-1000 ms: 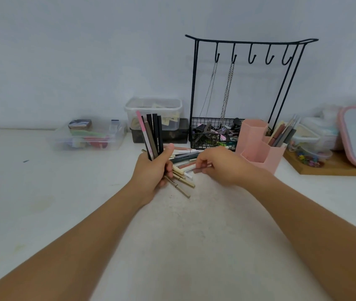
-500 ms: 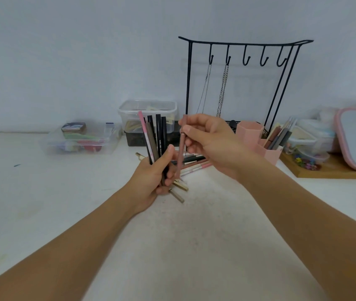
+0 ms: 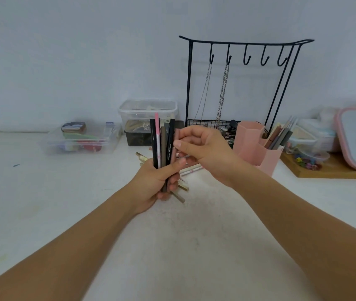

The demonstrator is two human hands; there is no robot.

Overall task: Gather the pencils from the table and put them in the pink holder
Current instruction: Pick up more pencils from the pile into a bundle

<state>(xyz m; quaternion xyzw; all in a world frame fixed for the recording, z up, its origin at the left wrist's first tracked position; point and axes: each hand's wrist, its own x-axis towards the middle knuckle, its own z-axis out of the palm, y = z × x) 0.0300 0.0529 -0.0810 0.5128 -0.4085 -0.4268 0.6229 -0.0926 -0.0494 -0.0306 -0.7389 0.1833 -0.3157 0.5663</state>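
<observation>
Just left of the pink holder (image 3: pixel 251 146), the left hand (image 3: pixel 154 185) grips a bunch of pencils (image 3: pixel 162 144) standing upright, fingers curled round them. The right hand (image 3: pixel 203 152) is beside the bunch, its fingers pinching a brown pencil (image 3: pixel 175 146) against it. More pencils (image 3: pixel 191 170) lie on the counter (image 3: pixel 172 246) behind the hands, near the holder.
</observation>
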